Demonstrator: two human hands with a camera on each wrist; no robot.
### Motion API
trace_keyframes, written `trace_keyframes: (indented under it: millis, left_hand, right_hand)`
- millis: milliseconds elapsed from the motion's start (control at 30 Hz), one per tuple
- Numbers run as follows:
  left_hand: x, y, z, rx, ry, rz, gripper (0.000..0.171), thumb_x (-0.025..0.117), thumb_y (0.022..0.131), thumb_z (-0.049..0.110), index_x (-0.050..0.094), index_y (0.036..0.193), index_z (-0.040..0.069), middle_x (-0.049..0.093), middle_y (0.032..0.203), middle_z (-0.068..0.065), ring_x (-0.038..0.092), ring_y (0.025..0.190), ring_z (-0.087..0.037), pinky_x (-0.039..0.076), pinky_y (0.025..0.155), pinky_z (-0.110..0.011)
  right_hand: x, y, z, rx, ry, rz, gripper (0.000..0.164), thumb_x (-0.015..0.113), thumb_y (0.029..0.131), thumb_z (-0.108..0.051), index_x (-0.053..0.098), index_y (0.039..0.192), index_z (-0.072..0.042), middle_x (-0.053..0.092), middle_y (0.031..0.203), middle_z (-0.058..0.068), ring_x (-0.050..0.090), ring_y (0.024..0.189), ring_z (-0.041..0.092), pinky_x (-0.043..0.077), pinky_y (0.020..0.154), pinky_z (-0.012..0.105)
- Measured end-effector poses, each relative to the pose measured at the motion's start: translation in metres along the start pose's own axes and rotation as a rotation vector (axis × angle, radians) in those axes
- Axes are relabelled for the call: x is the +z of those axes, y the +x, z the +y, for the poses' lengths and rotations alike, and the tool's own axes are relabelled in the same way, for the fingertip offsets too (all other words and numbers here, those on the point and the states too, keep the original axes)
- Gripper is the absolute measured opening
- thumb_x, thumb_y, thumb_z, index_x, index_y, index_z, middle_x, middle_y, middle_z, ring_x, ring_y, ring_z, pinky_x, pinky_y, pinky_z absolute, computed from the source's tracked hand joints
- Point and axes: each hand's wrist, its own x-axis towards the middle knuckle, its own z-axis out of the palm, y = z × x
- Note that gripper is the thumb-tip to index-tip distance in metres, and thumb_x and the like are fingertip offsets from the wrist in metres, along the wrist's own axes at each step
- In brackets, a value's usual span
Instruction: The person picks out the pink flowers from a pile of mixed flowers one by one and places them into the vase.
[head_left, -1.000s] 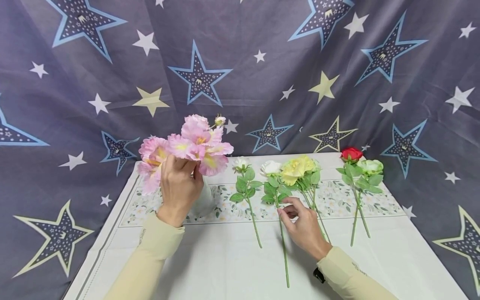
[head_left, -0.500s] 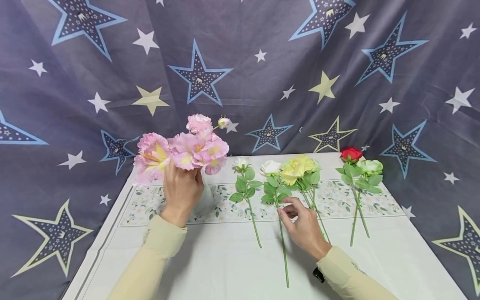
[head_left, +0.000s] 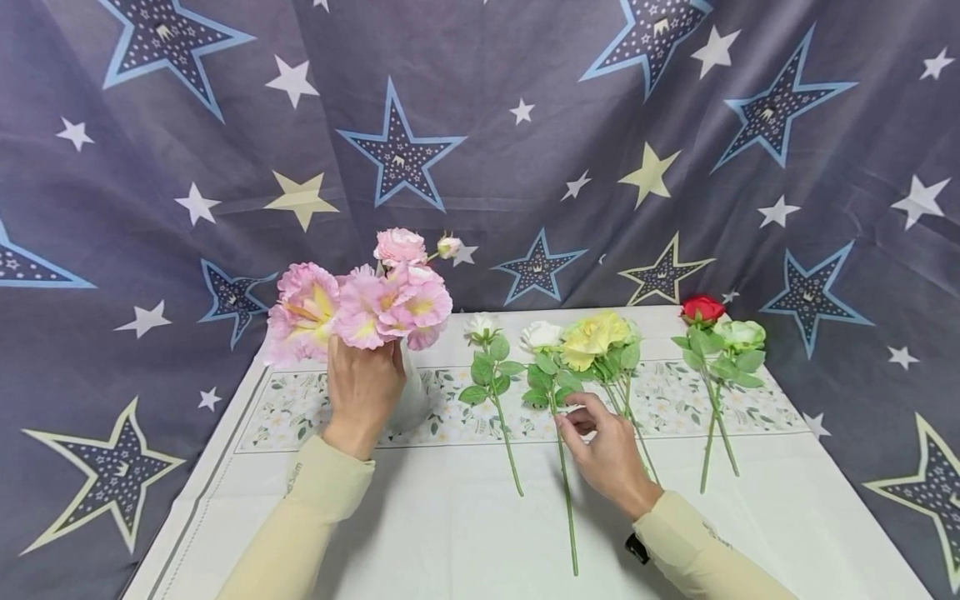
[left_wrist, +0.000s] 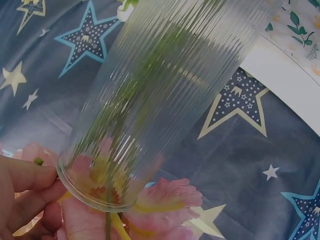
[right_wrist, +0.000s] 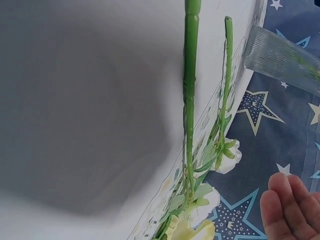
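Ruffled pink flowers (head_left: 303, 310) with yellow centres and a paler pink bloom (head_left: 400, 247) with a bud stand in a ribbed clear glass vase (left_wrist: 150, 100) at the table's left. My left hand (head_left: 365, 387) is just under the blooms, its thumb and fingers pinching the vase rim in the left wrist view. Green stems show through the glass. Over the stem of a long white rose (head_left: 542, 335), my right hand (head_left: 606, 454) hovers with loosely bent fingers; in the right wrist view its fingertips (right_wrist: 285, 195) are apart from that green stem (right_wrist: 190, 60).
Another white rose (head_left: 483, 327) lies left of the right hand, a yellow flower (head_left: 596, 337) behind it. Farther right, a red rose (head_left: 702, 309) and a pale green one (head_left: 742, 334) lie crossed. A star-patterned curtain (head_left: 495, 200) hangs behind the white tablecloth (head_left: 465, 517).
The left hand and the pink flowers have lowered, and the ruffled blooms have settled over the vase. The paler pink bloom behind shows more fully. The right hand has stayed put.
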Motion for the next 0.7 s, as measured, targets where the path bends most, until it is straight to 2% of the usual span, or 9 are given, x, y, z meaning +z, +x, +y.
trace_keyframes:
  millis: [133, 233, 367, 533, 700]
  left_hand:
    - [0.001, -0.004, 0.002, 0.045, -0.031, 0.100, 0.009, 0.070, 0.087, 0.001, 0.070, 0.083, -0.007, 0.059, 0.077, -0.017, 0.052, 0.078, -0.045, 0.040, 0.063, -0.051]
    - [0.000, -0.007, 0.004, 0.090, -0.045, 0.144, 0.006, 0.069, 0.086, -0.001, 0.070, 0.083, -0.006, 0.062, 0.081, -0.017, 0.054, 0.078, -0.043, 0.042, 0.062, -0.051]
    - [-0.003, -0.013, 0.008, 0.131, -0.089, 0.152, 0.005, 0.070, 0.085, 0.001, 0.071, 0.088, -0.003, 0.066, 0.090, -0.017, 0.057, 0.082, -0.041, 0.045, 0.066, -0.052]
    - [-0.006, -0.020, 0.012, 0.138, -0.169, 0.152, 0.006, 0.074, 0.083, 0.003, 0.071, 0.087, -0.001, 0.067, 0.090, -0.016, 0.058, 0.083, -0.041, 0.045, 0.068, -0.051]
    - [-0.008, -0.027, 0.015, 0.138, -0.223, 0.155, 0.012, 0.068, 0.092, 0.011, 0.073, 0.087, 0.000, 0.068, 0.087, -0.014, 0.060, 0.083, -0.040, 0.047, 0.065, -0.049]
  right_hand:
    - [-0.001, 0.000, 0.001, -0.014, 0.009, 0.017, 0.029, 0.081, 0.085, -0.002, 0.067, 0.110, -0.006, 0.075, 0.078, 0.003, 0.069, 0.064, 0.011, 0.060, 0.058, 0.034]
    - [-0.001, 0.000, 0.001, -0.024, 0.013, 0.026, 0.029, 0.081, 0.085, -0.001, 0.067, 0.109, -0.005, 0.075, 0.077, 0.003, 0.069, 0.063, 0.012, 0.060, 0.058, 0.033]
    - [-0.002, 0.001, 0.001, -0.022, 0.011, 0.025, 0.028, 0.081, 0.085, -0.001, 0.066, 0.109, -0.005, 0.074, 0.077, 0.003, 0.069, 0.063, 0.012, 0.060, 0.058, 0.033]
    - [-0.004, 0.002, 0.001, -0.005, -0.003, 0.007, 0.026, 0.080, 0.087, -0.003, 0.066, 0.109, -0.006, 0.075, 0.078, 0.002, 0.070, 0.065, 0.012, 0.060, 0.059, 0.033]
    - [-0.007, 0.002, 0.001, 0.023, -0.010, -0.010, 0.026, 0.080, 0.089, -0.006, 0.066, 0.111, -0.007, 0.075, 0.079, 0.001, 0.070, 0.066, 0.013, 0.060, 0.060, 0.036]
